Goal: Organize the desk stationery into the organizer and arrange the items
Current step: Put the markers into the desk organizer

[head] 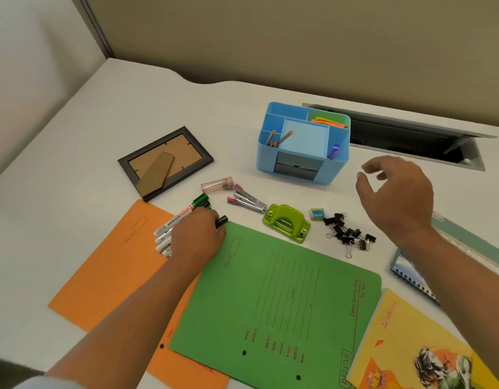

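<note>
A blue desk organizer (338,161) stands on the white desk, holding pencils, a purple item and neon sticky notes. My left hand (199,237) lies over a bunch of white markers (172,226) with green and black caps, its fingers curled round them. My right hand (397,192) hovers open in the air to the right of the organizer, holding nothing. Between the hands lie a pink stapler (247,200), a clear pink case (217,184), a green hole punch (286,223), a small eraser (317,214) and several black binder clips (346,234).
An orange folder (102,276) and a green folder (285,304) lie at the front. A picture frame (165,161) lies face down at the left. A yellow notebook (417,343), a spiral pad (411,273) and a ruler (473,248) sit at the right. A cable hatch (411,138) opens behind the organizer.
</note>
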